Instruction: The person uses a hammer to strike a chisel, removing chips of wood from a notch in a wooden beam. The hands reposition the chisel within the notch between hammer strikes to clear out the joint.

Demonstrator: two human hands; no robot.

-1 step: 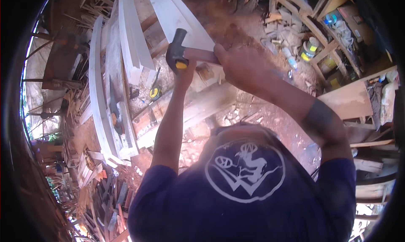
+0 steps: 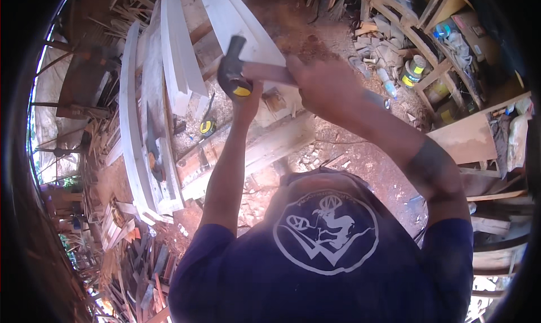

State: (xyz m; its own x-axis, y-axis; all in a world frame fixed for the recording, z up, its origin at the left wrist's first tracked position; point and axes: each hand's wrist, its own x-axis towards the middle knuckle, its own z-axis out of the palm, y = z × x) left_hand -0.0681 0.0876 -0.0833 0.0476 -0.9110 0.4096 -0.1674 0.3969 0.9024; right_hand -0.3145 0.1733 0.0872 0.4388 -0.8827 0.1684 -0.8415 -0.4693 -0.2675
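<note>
Hammer [image 2: 251,72] is in our right hand [image 2: 324,89], whose fingers are closed round the handle. This handle lies almost level across the view, and the dark head, with a yellow patch on it, is at its left end. Our left hand [image 2: 247,107] is just below the head and partly hidden behind it, so we cannot tell how far its fingers are open, nor if they hold something. We also cannot tell whether the head touches this hand or only covers it from our side. Beyond the hammer, a pale board [image 2: 236,27] runs to the top edge of the view. To the left of it we see a narrower plank [image 2: 174,47], and further left a long strip [image 2: 132,126]. A yellow and black tape [image 2: 208,127] lies to the left of our left hand. Near the strip rests a dark tool [image 2: 153,157], too unclear for us to name. On the right, well apart from our hands, a tin [image 2: 414,72] is near a bottle [image 2: 386,82]. Scraps [image 2: 146,272] lie heaped at lower left. Our shirt [image 2: 315,292] is dark blue.
</note>
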